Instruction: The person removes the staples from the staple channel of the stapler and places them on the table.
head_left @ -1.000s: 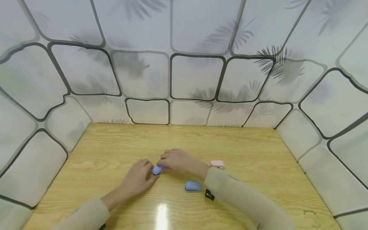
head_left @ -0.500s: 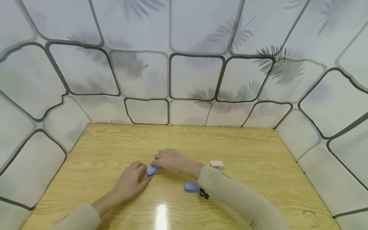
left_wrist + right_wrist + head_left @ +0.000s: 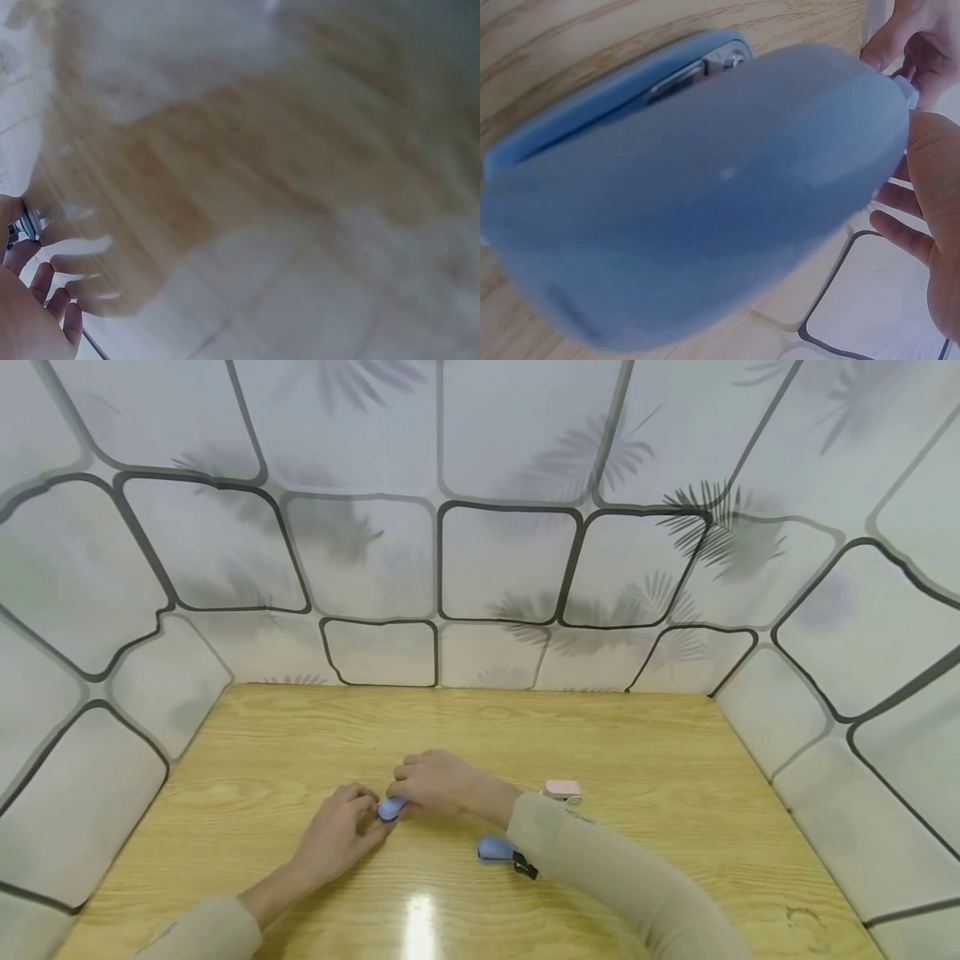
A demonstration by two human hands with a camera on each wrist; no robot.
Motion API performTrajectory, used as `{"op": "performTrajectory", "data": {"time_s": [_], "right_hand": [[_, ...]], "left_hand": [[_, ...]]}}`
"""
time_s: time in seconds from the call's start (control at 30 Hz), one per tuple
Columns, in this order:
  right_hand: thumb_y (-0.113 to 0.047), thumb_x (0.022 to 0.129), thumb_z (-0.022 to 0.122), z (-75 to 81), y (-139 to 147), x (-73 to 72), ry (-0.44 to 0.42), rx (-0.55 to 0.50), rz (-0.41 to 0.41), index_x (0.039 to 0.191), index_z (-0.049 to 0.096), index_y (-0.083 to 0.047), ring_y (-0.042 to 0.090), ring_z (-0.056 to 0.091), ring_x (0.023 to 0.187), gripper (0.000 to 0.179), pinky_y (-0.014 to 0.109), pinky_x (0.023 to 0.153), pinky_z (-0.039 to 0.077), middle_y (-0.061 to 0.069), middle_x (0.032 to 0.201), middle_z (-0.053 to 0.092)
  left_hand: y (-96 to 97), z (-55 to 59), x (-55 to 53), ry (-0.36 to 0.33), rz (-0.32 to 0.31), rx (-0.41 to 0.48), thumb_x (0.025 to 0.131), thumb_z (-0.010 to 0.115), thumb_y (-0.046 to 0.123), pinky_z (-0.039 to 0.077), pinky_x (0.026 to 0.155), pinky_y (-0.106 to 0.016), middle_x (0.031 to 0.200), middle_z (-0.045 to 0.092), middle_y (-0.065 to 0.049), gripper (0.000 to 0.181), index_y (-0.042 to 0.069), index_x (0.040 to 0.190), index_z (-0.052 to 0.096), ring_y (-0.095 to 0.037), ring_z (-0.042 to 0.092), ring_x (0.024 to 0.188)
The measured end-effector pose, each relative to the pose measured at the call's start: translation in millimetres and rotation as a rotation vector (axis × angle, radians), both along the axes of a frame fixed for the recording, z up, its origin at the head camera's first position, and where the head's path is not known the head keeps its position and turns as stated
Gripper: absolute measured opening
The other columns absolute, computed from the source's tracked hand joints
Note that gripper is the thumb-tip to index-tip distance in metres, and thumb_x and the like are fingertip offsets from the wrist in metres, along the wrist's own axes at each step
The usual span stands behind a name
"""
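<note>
Both hands meet over a small blue stapler (image 3: pixel 389 810) at the left middle of the table. My left hand (image 3: pixel 333 831) pinches its rounded end between thumb and index finger, other fingers spread loosely. From the right, my right hand (image 3: pixel 435 781) grips the other end, which its fingers cover. In the left wrist view the fingers of the left hand (image 3: pixel 41 300) show at the edge, with the stapler (image 3: pixel 28 223) partly seen. A second blue stapler (image 3: pixel 492 850) lies on the table below the right forearm; it looms large (image 3: pixel 705 187) before the right wrist camera.
A pink stapler (image 3: pixel 562 790) lies behind the right sleeve (image 3: pixel 600 852). A black device (image 3: pixel 523 865) under the right cuff is close to the second blue stapler. The wood-grain table (image 3: pixel 600 735) is bounded by patterned cloth walls (image 3: pixel 495 568).
Both hands have shifted left together with the held stapler, mostly in the first half second. The right forearm now partly covers the second blue stapler's end with its black device.
</note>
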State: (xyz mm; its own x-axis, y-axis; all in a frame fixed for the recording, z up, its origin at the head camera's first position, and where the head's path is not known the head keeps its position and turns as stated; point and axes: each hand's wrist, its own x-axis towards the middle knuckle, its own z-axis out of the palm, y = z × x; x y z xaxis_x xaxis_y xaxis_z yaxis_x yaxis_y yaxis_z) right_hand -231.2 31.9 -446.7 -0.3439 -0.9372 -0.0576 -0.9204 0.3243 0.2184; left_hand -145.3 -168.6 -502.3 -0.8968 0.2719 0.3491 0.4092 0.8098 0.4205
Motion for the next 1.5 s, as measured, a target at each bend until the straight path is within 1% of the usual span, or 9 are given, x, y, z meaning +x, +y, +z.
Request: {"op": "performTrajectory", "data": {"time_s": [0.27,0.5,0.7,0.9,1.1,1.33,1.5], "right_hand": [[-0.055,0.099,0.064,-2.9,-2,-0.8,0.006,-0.006,0.002,0.127,0.071,-0.029,0.004,0.061,0.094,0.039,0.015,0.079,0.049,-0.013,0.109,0.070],[-0.057,0.099,0.061,-6.7,-3,-2.2,0.052,0.002,0.019,0.124,0.069,-0.028,0.004,0.062,0.095,0.040,0.015,0.080,0.050,-0.014,0.109,0.070],[-0.058,0.099,0.060,-8.2,-3,-2.8,0.064,0.003,0.024,0.124,0.069,-0.028,0.005,0.062,0.095,0.040,0.016,0.080,0.050,-0.014,0.111,0.070],[-0.058,0.099,0.059,-10.2,-3,-3.1,0.067,-0.002,0.022,0.125,0.068,-0.028,0.004,0.061,0.095,0.041,0.016,0.081,0.050,-0.015,0.112,0.070],[-0.057,0.099,0.058,-11.3,-2,-2.8,0.042,-0.001,0.009,0.127,0.067,-0.029,0.004,0.061,0.097,0.041,0.016,0.082,0.051,-0.015,0.113,0.069],[-0.055,0.098,0.060,-11.7,-3,-3.0,0.018,-0.005,0.006,0.127,0.066,-0.028,0.005,0.060,0.096,0.040,0.016,0.080,0.049,-0.014,0.113,0.068],[-0.054,0.098,0.060,-11.4,-3,-3.4,0.009,-0.009,0.010,0.126,0.066,-0.027,0.005,0.060,0.096,0.040,0.015,0.079,0.048,-0.014,0.112,0.068]], "left_hand": [[1.4,-1.8,1.1,0.060,-0.012,-0.021,0.080,0.092,0.020,0.056,0.079,-0.038,0.101,0.070,-0.004,0.023,0.013,0.084,0.071,-0.020,0.065,0.095],[1.6,-0.9,1.6,0.062,-0.015,-0.030,0.081,0.092,0.020,0.055,0.078,-0.037,0.100,0.070,-0.003,0.023,0.013,0.086,0.070,-0.019,0.064,0.094],[0.9,-1.9,0.6,0.083,-0.018,-0.048,0.080,0.093,0.020,0.056,0.077,-0.037,0.100,0.070,-0.004,0.024,0.013,0.085,0.070,-0.020,0.065,0.094],[1.7,-0.8,-0.1,0.068,-0.010,-0.052,0.080,0.092,0.021,0.056,0.077,-0.039,0.101,0.070,-0.005,0.025,0.013,0.084,0.069,-0.023,0.066,0.095],[1.6,0.0,0.0,0.066,-0.012,-0.059,0.079,0.092,0.021,0.055,0.077,-0.037,0.101,0.070,-0.005,0.025,0.013,0.083,0.068,-0.022,0.066,0.095],[1.7,1.4,0.7,0.025,-0.001,-0.060,0.081,0.091,0.021,0.051,0.075,-0.034,0.104,0.070,-0.006,0.024,0.014,0.084,0.068,-0.021,0.064,0.095],[1.6,2.1,0.8,0.015,0.005,-0.058,0.081,0.091,0.022,0.050,0.075,-0.034,0.105,0.070,-0.006,0.023,0.015,0.085,0.069,-0.021,0.064,0.096]]}}
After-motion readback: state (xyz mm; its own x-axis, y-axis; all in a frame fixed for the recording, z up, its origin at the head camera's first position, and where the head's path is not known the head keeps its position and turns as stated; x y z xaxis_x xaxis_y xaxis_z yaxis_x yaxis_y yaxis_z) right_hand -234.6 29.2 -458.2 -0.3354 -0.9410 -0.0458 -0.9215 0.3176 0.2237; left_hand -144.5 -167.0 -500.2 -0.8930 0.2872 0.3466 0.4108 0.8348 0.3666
